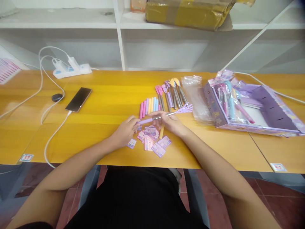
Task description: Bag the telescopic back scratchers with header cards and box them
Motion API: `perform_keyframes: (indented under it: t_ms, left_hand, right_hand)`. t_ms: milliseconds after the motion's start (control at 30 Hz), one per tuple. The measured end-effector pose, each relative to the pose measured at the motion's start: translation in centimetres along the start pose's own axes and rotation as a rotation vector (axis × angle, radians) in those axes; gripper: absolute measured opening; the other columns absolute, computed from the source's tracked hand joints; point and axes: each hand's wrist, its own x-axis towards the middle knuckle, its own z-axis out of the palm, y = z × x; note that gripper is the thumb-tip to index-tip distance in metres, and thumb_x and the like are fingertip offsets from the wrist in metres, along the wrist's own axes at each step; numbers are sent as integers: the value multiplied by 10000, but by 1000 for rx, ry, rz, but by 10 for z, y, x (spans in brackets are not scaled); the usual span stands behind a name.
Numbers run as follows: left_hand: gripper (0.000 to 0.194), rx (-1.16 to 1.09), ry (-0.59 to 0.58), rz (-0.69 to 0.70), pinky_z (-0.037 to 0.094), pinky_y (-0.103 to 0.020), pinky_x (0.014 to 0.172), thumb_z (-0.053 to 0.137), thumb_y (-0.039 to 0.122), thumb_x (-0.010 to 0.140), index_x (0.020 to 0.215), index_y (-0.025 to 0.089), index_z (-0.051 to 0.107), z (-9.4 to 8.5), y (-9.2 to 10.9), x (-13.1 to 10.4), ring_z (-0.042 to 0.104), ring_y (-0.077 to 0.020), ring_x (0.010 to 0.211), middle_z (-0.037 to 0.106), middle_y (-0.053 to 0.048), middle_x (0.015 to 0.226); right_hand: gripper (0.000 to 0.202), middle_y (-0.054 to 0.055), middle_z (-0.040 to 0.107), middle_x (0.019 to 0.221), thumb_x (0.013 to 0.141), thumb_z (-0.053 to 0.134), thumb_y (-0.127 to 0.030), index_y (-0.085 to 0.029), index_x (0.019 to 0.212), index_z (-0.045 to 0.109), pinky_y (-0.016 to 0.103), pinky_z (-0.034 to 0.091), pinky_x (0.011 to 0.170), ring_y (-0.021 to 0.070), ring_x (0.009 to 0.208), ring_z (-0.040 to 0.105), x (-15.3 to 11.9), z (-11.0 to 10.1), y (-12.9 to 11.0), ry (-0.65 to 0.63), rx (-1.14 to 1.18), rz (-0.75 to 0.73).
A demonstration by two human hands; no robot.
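A purple back scratcher (183, 109) with a metal rod and a hand-shaped head lies across both hands. My left hand (125, 132) is closed round its purple handle. My right hand (172, 123) grips the metal rod near the head. Small printed cards (150, 135) are scattered on the table just below the hands. Right behind them stands a row of coloured handle sleeves (149, 106) in pink, purple, yellow and blue. Beyond, several back scratchers (175, 92) with pink, purple and yellow heads lie side by side. A yellow handle (162, 131) shows under my right hand.
Clear plastic bags (196, 98) lie beside a purple display box (258, 128) holding bagged items. On the left are a phone (78, 99) on a charging cable, a black round object (57, 97) and a power strip (72, 71). A taped carton (188, 14) sits on the shelf.
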Motion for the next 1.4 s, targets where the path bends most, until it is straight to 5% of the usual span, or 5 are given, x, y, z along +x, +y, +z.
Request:
perform_keyframes:
  t_ms: [233,500,1067,1233,1400]
  left_hand:
    - [334,93,-118,-11,556,-369,841,473,472,1160,1131,229,699,-7,-2,0,723,-231,926,761,-56,1014]
    - [375,182,-102,109,584,-432,1150,412,411,1176,1259,239,735,11,-4,-7,750,-259,1277,803,-91,1327]
    - [420,271,-17,160,638,-450,1005,380,388,1181,1204,197,753,22,-12,-7,790,-279,1105,819,-136,1194]
    - [284,385,-196,109,609,-403,844,442,303,1152,1245,201,690,10,1,-5,791,-293,993,808,-121,1122]
    - [254,481,-204,-17,555,-381,743,451,281,1136,1298,211,633,-23,30,-27,776,-307,904,800,-123,1079]
  right_hand:
    - [755,14,583,731,972,485,-917,-247,1021,829,310,466,496,139,540,487,5,-15,-15,372,97,-106]
    - [871,43,664,787,921,414,-1006,-238,1042,804,318,484,543,183,645,628,3,-12,-8,268,47,-25]
    - [782,50,669,773,975,388,-947,-241,947,723,350,532,579,196,628,606,-3,15,0,166,-4,-17]
    - [651,33,657,780,956,579,-882,-242,935,695,303,511,561,173,644,599,2,10,-6,196,-19,-105]
    - [752,-5,676,912,806,875,-775,-275,1302,612,273,533,582,144,672,615,3,-8,-29,62,-102,-93]
